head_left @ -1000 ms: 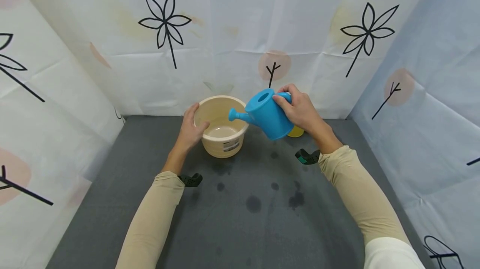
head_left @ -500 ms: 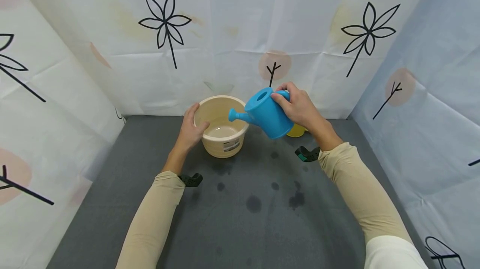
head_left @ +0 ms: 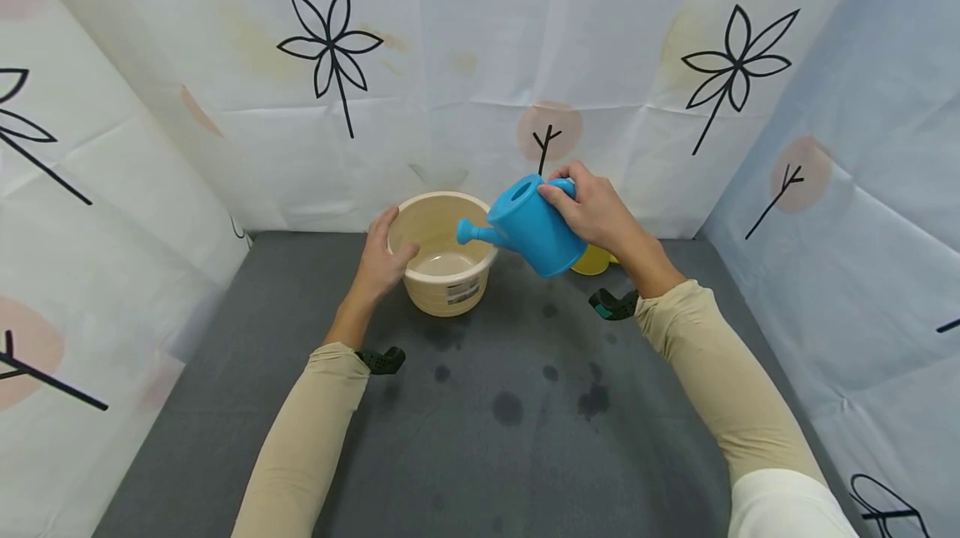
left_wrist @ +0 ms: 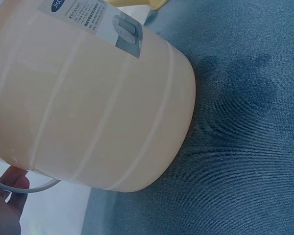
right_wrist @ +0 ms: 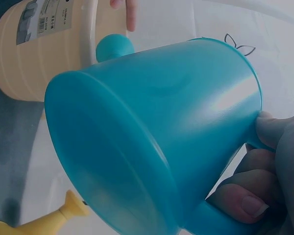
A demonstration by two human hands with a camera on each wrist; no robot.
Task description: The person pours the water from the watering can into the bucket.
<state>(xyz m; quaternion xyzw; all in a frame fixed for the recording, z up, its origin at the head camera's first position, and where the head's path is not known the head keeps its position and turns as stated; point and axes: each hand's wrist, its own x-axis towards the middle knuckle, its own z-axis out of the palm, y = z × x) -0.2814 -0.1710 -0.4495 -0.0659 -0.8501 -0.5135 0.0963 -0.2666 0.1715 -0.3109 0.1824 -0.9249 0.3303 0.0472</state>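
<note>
Though tilted further, watering can [head_left: 544,231] in right hand [head_left: 598,206], basin rim [head_left: 444,278] in left hand [head_left: 380,261].

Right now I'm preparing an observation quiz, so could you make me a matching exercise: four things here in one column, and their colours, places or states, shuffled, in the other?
Column one
1. Watering can
2. Basin
3. Left hand
4. Yellow object

Column two
A. Gripping the rim of the cream container
B. Partly hidden behind something blue in the head view
C. Tilted, its handle held by the right hand
D. Cream, with a label on its side

Pairs: 1-C, 2-D, 3-A, 4-B
</note>
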